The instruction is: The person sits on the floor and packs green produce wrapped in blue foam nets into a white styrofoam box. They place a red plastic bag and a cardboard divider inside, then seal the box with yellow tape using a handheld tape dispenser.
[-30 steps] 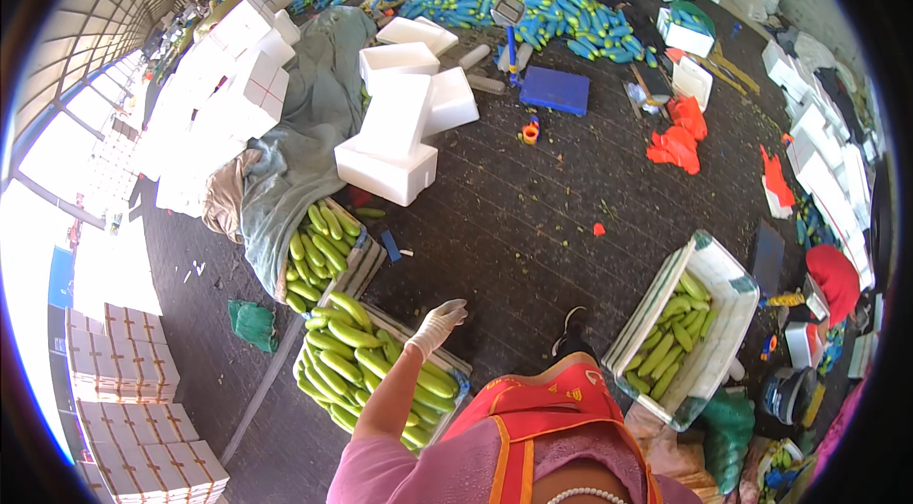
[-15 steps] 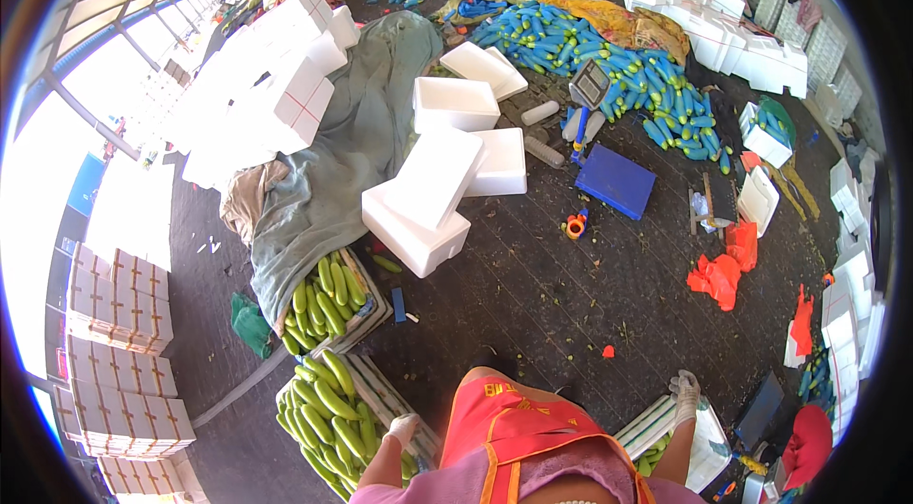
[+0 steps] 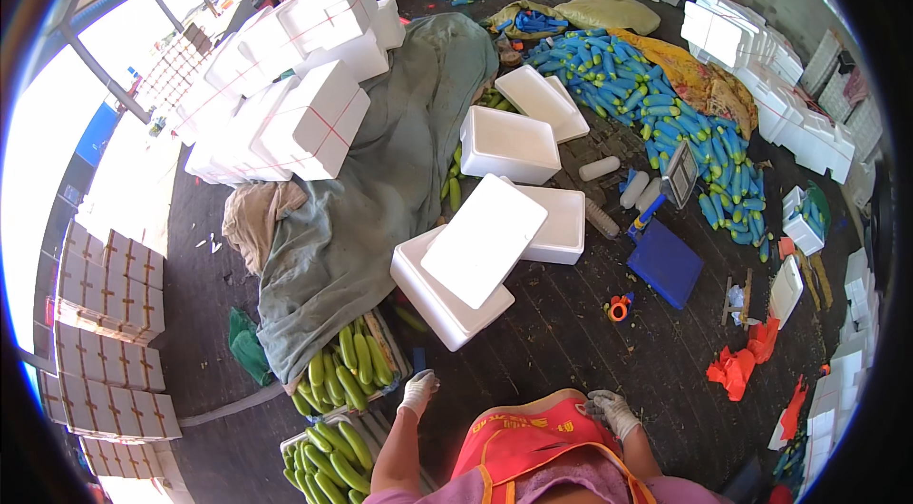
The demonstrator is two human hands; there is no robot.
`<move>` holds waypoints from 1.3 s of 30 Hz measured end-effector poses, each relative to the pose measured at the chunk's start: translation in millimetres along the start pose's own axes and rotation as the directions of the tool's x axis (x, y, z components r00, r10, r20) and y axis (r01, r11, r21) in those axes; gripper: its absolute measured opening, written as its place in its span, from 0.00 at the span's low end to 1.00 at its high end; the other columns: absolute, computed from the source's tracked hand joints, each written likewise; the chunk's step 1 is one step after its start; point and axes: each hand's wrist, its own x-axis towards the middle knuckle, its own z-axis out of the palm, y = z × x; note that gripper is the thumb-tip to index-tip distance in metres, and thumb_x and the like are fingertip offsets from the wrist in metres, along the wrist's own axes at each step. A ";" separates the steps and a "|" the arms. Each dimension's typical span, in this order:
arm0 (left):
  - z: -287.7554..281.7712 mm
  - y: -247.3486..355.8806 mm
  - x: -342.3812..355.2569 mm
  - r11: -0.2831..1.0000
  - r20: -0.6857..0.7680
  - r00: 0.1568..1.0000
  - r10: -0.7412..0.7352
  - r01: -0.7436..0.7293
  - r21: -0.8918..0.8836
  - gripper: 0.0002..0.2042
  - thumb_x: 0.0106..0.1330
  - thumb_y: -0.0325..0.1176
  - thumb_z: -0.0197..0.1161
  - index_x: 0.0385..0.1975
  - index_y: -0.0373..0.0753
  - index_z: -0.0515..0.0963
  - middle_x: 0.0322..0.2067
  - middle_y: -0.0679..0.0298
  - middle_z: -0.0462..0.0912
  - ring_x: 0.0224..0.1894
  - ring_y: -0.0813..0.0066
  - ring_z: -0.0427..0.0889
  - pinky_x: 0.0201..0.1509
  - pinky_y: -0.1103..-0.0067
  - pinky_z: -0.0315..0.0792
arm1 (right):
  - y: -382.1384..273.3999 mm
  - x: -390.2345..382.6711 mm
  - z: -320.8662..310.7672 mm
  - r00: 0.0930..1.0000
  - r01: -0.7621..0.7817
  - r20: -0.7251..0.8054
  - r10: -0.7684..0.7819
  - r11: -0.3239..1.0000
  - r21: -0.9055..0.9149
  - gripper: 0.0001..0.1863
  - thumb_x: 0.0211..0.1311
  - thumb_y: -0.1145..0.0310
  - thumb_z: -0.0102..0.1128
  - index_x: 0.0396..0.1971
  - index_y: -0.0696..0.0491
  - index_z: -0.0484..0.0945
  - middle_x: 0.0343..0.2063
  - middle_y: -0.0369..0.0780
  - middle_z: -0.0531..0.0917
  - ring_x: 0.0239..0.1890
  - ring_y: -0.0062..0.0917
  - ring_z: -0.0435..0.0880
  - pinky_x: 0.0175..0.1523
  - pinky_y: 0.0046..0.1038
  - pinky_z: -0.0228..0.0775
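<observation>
left hand (image 3: 418, 393) – near the gourds (image 3: 349, 352), can't tell if it's clenched tbh | right hand (image 3: 614, 413) – by the apron (image 3: 514, 452), can't tell either

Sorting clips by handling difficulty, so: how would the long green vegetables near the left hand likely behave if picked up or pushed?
The green vegetables look smooth, so they may be a bit slippery. Their rounded, elongated shape suggests they could roll sideways when pushed. They lie loosely heaped, so pulling one out might shift its neighbours.
</observation>
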 end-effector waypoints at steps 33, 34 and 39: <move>9.5 240.5 544.2 0.152 -0.317 0.864 0.391 0.279 0.948 0.33 0.56 0.56 0.72 0.59 0.47 0.77 0.57 0.53 0.77 0.59 0.51 0.77 0.59 0.59 0.74 | -120.6 223.4 196.2 0.975 0.007 -0.061 -0.215 0.300 -0.954 0.07 0.65 0.70 0.58 0.40 0.49 0.83 0.29 0.46 0.84 0.33 0.44 0.84 0.41 0.43 0.76; 15.6 240.5 532.7 0.063 -0.333 0.858 0.391 0.337 0.940 0.25 0.59 0.50 0.70 0.55 0.47 0.79 0.51 0.57 0.80 0.55 0.55 0.79 0.55 0.61 0.76 | -118.9 220.7 201.3 0.968 0.010 -0.067 -0.240 0.305 -0.952 0.07 0.65 0.70 0.58 0.40 0.49 0.83 0.28 0.46 0.84 0.33 0.44 0.84 0.40 0.43 0.76; -5.3 242.1 481.4 0.017 -0.304 0.915 0.267 0.311 0.950 0.16 0.63 0.35 0.63 0.50 0.47 0.83 0.55 0.55 0.78 0.59 0.53 0.77 0.57 0.61 0.77 | -103.3 207.6 218.5 0.964 -0.102 -0.174 -0.200 0.328 -0.939 0.07 0.65 0.68 0.58 0.40 0.49 0.83 0.29 0.47 0.85 0.35 0.44 0.85 0.41 0.44 0.77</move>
